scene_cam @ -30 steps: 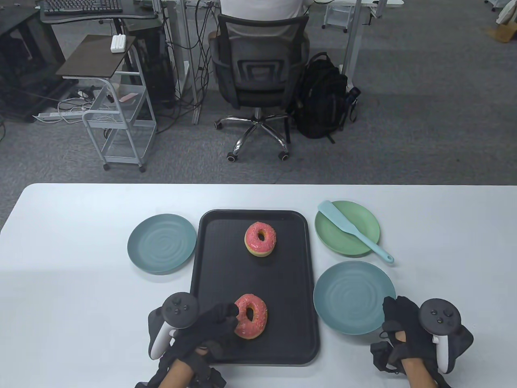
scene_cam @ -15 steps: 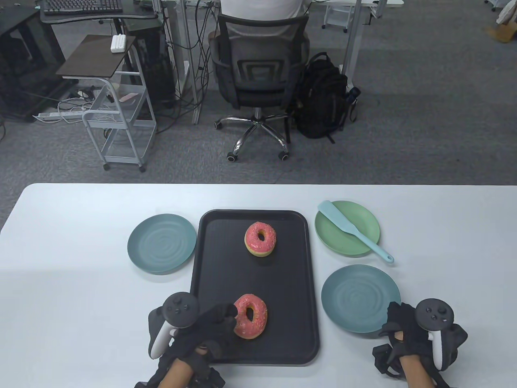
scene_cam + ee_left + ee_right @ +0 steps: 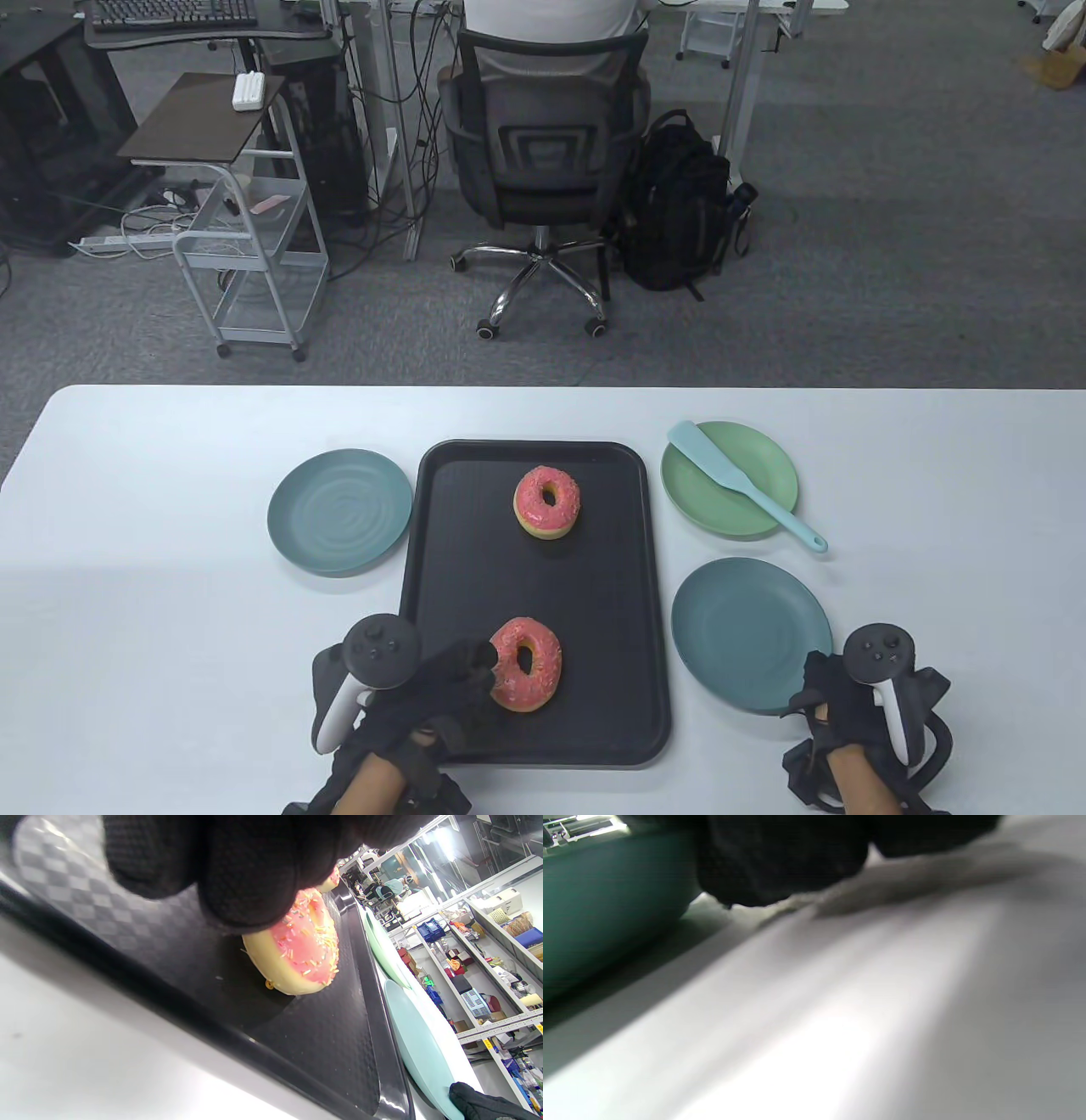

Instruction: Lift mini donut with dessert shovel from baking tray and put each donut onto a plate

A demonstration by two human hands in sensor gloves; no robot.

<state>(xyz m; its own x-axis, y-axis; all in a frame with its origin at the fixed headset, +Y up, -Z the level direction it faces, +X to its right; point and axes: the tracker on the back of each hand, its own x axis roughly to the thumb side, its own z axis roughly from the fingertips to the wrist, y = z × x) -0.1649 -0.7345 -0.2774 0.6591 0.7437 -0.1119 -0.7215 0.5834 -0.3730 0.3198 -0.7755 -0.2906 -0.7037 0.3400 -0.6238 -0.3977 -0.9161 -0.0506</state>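
a black baking tray (image 3: 441, 594) sits mid-table with two pink-iced mini donuts on it: the far donut (image 3: 547, 501) toward the tray's 12 o'clock end, the near donut (image 3: 526, 677) toward its 6 o'clock end, resting on the tray floor. the left hand (image 3: 424, 705) reaches onto the tray's 7 o'clock corner, its fingertips (image 3: 250, 895) lying against the near donut's 9 o'clock side; the left wrist view shows the gloved tips pressed onto the iced edge, but whether they curl round it cannot be told. the dessert shovel (image 3: 742, 486), pale blue, lies untouched across the green plate (image 3: 768, 458) at the tray's 2 o'clock, blade on the plate and handle end overhanging onto the table toward 5 o'clock. a teal plate (image 3: 335, 514) lies just beside the tray at its 9 o'clock. the near teal plate (image 3: 747, 632) lies at the tray's 4 o'clock, and the right hand (image 3: 836, 692) sits at that plate's 5 o'clock rim, knuckles up, fingers bent down at the edge; the right wrist view is blurred, showing dark glove beside the teal rim above the white table (image 3: 170, 645), so whether the hand holds the rim or only touches it cannot be told. all three plates hold no donut.
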